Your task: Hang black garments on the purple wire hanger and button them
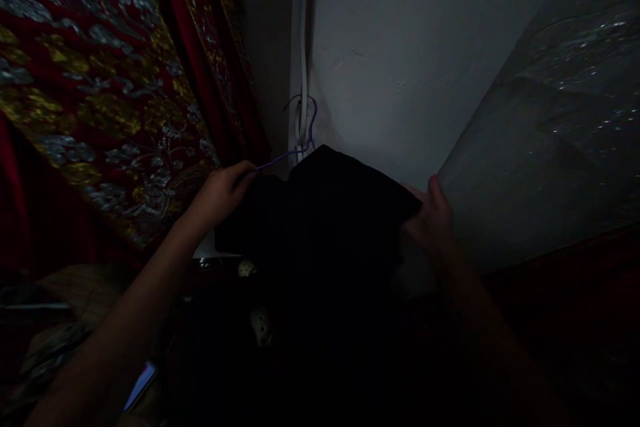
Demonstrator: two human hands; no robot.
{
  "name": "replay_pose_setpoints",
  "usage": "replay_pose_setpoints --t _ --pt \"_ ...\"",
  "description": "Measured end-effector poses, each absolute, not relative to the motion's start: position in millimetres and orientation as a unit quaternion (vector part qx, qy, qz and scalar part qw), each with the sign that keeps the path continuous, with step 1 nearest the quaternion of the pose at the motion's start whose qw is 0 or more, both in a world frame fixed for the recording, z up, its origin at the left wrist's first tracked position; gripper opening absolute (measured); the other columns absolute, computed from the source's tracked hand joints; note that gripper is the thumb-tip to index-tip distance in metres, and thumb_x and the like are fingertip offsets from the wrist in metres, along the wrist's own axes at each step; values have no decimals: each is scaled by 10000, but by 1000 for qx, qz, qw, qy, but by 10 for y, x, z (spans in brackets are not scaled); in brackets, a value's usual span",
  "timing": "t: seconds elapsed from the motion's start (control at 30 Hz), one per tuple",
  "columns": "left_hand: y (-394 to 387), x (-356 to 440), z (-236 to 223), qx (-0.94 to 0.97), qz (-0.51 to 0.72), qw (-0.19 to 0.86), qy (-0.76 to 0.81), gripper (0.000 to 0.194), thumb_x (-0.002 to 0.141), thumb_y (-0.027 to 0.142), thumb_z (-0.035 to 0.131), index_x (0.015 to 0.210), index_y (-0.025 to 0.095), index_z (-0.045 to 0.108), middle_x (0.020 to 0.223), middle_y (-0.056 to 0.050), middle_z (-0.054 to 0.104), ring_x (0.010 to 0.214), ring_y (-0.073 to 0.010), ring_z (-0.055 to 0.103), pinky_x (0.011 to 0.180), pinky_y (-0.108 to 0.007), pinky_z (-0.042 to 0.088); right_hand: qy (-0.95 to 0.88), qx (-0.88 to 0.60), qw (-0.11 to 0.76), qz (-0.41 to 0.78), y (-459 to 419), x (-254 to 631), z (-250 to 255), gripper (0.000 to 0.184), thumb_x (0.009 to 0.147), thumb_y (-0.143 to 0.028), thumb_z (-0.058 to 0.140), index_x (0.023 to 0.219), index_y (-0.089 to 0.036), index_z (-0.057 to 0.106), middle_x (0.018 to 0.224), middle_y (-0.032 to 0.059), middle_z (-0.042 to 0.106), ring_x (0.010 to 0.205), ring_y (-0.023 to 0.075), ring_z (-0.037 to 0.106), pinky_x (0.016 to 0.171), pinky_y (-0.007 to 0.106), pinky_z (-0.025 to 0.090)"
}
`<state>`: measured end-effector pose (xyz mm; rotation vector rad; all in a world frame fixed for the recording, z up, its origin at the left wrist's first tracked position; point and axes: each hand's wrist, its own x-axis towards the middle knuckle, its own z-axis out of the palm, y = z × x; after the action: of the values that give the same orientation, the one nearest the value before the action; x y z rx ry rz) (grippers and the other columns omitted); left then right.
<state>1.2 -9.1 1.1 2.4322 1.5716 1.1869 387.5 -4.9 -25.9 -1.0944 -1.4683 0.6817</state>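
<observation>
A black garment [345, 213], probably a shirt, hangs in front of me on a thin purple hanger [314, 117]. One side of the garment lies over the hanger's right arm; the left arm of the hanger is bare. My left hand [227, 190] pinches the outer end of that bare arm, close to the black cloth. At the right, my right hand [430, 213] grips the garment's shoulder edge, thumb raised and fingers partly behind the cloth. Deep shadow hides the garment's lower part and its folds.
Red cloth [100, 80] with gold and silver embroidery hangs on the left. Behind the hanger is a pale wall [400, 47] with a white cable [303, 33]. Clear plastic sheeting [565, 120] covers the right side. Pale perforated shoes [261, 325] and a lit phone-like screen [140, 385] lie below.
</observation>
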Motion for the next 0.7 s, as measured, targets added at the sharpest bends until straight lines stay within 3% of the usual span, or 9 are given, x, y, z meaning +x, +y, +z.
replay_pose_setpoints --t 0.07,0.17,0.37,0.53,0.7 --pt "-103 83 125 781 376 -3 498 298 976 387 468 1108 205 664 1061 -56 741 942 -244 682 891 -341 498 -588 -474 540 372 -86 3941 -236 615 844 -786 502 836 -212 722 787 102 736 771 281 721 643 378 569" --pt "-93 295 278 777 392 -23 492 290 968 353 478 1152 203 644 1136 -73 724 1016 -257 667 946 -378 491 -562 -480 555 382 -171 3931 -192 484 722 -711 718 789 -231 702 764 73 745 707 275 710 613 375 567" --pt "4 650 437 801 422 -43 421 348 977 406 480 1191 167 614 1202 -102 678 1125 -269 614 1031 -421 454 -549 -469 593 358 -269 3781 -293 456 794 -702 644 820 -248 672 809 73 750 800 292 725 688 410 592" --pt "-1 625 479 793 506 -51 335 370 1014 412 425 1267 181 563 1281 -98 622 1213 -242 568 1057 -376 440 -529 -473 611 351 -375 3718 -316 441 791 -679 650 862 -245 677 867 97 747 889 313 718 729 430 592" --pt "-337 486 305 636 655 -158 376 265 1029 382 400 1052 217 606 1079 -66 643 1074 -216 609 978 -361 481 -544 -474 633 280 -457 3711 -175 425 850 -644 593 886 -237 710 789 84 725 792 285 713 648 394 577"
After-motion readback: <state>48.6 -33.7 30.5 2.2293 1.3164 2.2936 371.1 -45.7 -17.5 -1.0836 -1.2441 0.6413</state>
